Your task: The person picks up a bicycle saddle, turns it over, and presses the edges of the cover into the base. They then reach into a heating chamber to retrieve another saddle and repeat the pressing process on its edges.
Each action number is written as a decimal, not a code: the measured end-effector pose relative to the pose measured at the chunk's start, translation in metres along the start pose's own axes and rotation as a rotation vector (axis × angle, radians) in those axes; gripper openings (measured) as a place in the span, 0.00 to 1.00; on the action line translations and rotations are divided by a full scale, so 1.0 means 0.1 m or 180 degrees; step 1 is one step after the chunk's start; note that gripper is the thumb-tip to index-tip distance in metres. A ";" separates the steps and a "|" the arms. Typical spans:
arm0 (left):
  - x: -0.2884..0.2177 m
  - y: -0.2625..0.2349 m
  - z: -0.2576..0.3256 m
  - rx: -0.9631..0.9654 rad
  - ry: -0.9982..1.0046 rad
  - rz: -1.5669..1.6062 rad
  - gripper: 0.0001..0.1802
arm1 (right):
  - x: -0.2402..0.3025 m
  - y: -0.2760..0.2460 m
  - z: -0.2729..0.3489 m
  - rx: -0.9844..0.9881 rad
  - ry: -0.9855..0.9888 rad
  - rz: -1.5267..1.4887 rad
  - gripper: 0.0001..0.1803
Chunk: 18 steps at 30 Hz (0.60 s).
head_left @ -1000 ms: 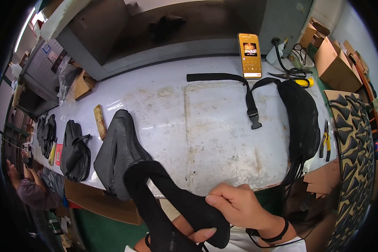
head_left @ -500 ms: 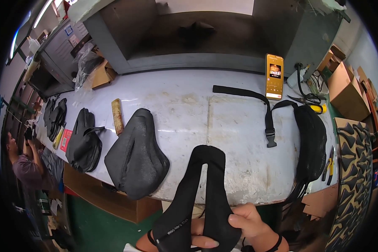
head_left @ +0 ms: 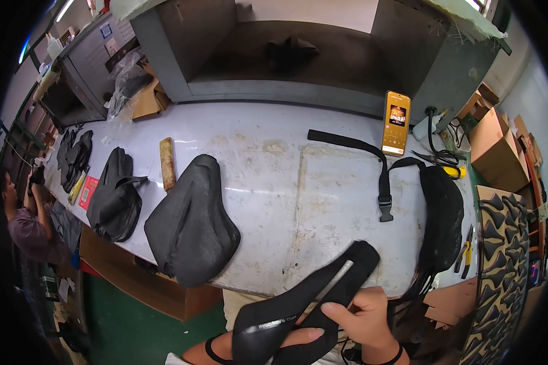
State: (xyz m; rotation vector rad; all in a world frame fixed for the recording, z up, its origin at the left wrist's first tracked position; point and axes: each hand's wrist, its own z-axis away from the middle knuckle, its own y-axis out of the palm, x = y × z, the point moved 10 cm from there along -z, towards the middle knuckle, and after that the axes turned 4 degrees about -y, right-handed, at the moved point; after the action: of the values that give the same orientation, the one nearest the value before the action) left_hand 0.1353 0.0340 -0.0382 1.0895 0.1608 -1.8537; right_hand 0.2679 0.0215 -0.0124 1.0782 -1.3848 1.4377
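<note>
Here's the table point(head_left: 268, 204), pale and shiny, scuffed and stained across its middle, with a grey metal cabinet point(head_left: 280, 92) standing along the back. A phone point(head_left: 396, 125) leans upright there, screen lit, and a black strap point(head_left: 347, 142) trails just in front of it. Off to the right lies a black bag point(head_left: 442, 222), with pliers point(head_left: 466, 252) beside it, and beyond the table edge a board point(head_left: 502, 261) covered in dark, pointed pieces. Green floor point(head_left: 128, 322) below, and at far left another person point(head_left: 33, 228) with arms raised!

On the table's left, a dark padded seat point(head_left: 192, 225) rests near a worn brown bar point(head_left: 167, 164).

Now to the black saddle point(head_left: 274, 316), held up at the near edge, in front of the person's body. Its narrow nose points away and to the right, the wide end sits low and left, so the long axis runs on a slant, the slot following it. The right hand point(head_left: 368, 316) pinches one side, thumb on top. The left hand point(head_left: 304, 336) clasps the wide end from below, one digit across the gap, its other fingers hidden underneath
</note>
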 end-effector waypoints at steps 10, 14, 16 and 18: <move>-0.15 -0.10 0.12 0.0092 0.0846 0.0103 0.11 | -0.02 0.37 0.08 0.0418 -0.0129 -0.2938 0.18; -0.22 -0.03 0.06 0.0231 0.1178 0.0134 0.11 | 0.19 0.32 0.01 0.0107 -0.0877 -0.2899 0.23; -0.31 0.06 0.02 0.0232 0.1363 0.0154 0.11 | 0.11 0.40 0.07 0.0328 -0.0614 -0.3120 0.24; -0.36 -0.01 0.07 0.0229 0.1540 0.0175 0.11 | 0.05 0.46 0.10 0.0551 -0.0338 -0.3337 0.25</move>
State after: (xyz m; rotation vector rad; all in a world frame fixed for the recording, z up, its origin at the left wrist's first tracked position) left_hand 0.1360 0.0549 -0.0079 1.5637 0.3412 -1.5285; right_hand 0.2224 0.0105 -0.0201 1.6571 -0.5476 0.7155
